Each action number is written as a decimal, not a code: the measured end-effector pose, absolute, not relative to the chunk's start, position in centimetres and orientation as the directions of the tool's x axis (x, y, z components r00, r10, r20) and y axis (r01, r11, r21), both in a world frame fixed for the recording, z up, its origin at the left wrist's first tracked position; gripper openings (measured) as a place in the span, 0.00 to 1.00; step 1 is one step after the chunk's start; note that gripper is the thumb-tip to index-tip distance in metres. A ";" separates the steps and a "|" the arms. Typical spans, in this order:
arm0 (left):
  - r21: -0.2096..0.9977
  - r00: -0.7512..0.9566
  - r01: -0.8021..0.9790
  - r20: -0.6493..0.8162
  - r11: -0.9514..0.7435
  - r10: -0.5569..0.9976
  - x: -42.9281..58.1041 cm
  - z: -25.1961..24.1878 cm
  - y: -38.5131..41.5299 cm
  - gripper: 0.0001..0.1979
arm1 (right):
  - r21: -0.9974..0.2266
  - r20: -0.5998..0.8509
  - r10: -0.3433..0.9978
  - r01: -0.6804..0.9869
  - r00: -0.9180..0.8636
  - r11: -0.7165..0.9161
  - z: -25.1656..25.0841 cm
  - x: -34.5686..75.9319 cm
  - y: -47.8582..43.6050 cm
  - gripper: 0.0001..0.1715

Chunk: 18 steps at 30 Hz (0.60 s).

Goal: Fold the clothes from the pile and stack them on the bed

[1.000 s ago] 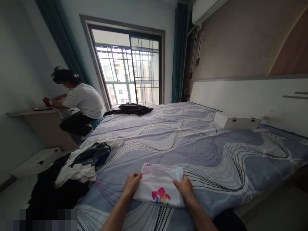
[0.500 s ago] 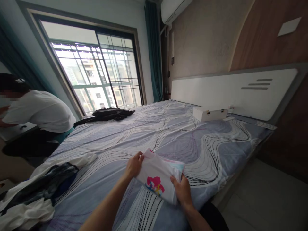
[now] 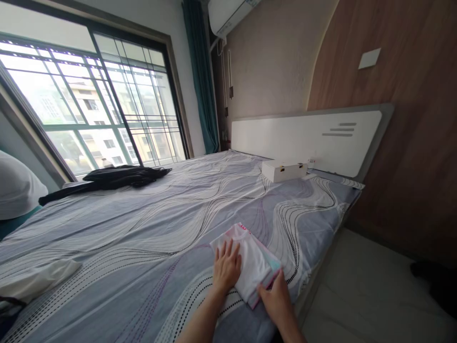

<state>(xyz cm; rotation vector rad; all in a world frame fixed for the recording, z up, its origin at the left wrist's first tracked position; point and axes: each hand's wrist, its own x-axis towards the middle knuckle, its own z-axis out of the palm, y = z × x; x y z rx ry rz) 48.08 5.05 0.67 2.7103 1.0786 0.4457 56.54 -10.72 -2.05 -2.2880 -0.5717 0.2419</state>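
Note:
A folded white garment [image 3: 250, 269] with pink edges and a light-blue patch lies on the bed near its right edge. My left hand [image 3: 227, 265] rests flat on the garment's left part, fingers spread. At the lower right corner, my right hand [image 3: 276, 295] pinches the folded edge between thumb and fingers. Which kind of garment it is cannot be made out from the folds.
The patterned bedsheet [image 3: 143, 224] spreads all around. A white box [image 3: 285, 171] sits near the headboard [image 3: 296, 138]. Black clothing [image 3: 121, 177] lies by the window, pale cloth [image 3: 43, 278] at left. A person in a white shirt [image 3: 19, 188] is at the left edge.
The garment has been laid down and its flower print no longer shows. My left hand has gone from gripping its edge to lying flat on it. The view has turned right.

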 end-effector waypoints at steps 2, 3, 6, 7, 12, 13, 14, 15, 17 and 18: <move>0.280 0.620 0.675 0.288 -0.683 0.730 47.3 -1.0 4.7 0.26 | -0.606 0.188 0.524 0.518 0.831 -0.604 -0.2 56.3 -10.0 0.45; 0.285 0.576 0.702 0.311 -0.653 0.756 47.0 -1.4 4.8 0.27 | -0.553 0.261 0.581 0.613 0.771 -0.565 0.9 56.2 -9.1 0.44; 0.279 0.529 0.746 0.302 -0.605 0.793 46.7 -1.8 5.2 0.28 | -0.431 0.281 0.807 0.819 0.519 -0.377 3.1 55.9 -5.2 0.37; 0.264 0.544 0.747 0.285 -0.610 0.790 46.7 -1.9 5.2 0.28 | -0.408 0.233 0.862 0.849 0.451 -0.335 3.1 55.8 -4.0 0.34; 0.198 0.564 0.777 0.202 -0.598 0.801 46.2 -2.3 4.4 0.28 | -0.343 0.103 0.913 0.875 0.395 -0.340 -0.1 56.0 -1.3 0.30; 0.193 0.575 0.771 0.200 -0.607 0.794 46.0 -2.4 4.2 0.29 | -0.334 0.107 0.909 0.875 0.403 -0.349 -0.6 56.1 -1.3 0.30; 0.191 0.591 0.758 0.202 -0.623 0.781 45.9 -2.4 4.2 0.29 | -0.328 0.110 0.906 0.876 0.408 -0.355 -0.9 56.1 -1.3 0.30; 0.191 0.608 0.743 0.205 -0.641 0.767 45.8 -2.4 4.1 0.30 | -0.324 0.112 0.904 0.875 0.413 -0.360 -1.1 56.1 -1.5 0.29; 0.187 0.644 0.711 0.213 -0.677 0.735 45.6 -2.3 4.1 0.30 | -0.316 0.114 0.896 0.871 0.429 -0.377 -1.0 56.0 -1.8 0.29; 0.181 0.662 0.695 0.216 -0.696 0.718 45.4 -2.2 4.1 0.30 | -0.312 0.122 0.889 0.867 0.441 -0.388 -0.8 55.8 -2.1 0.29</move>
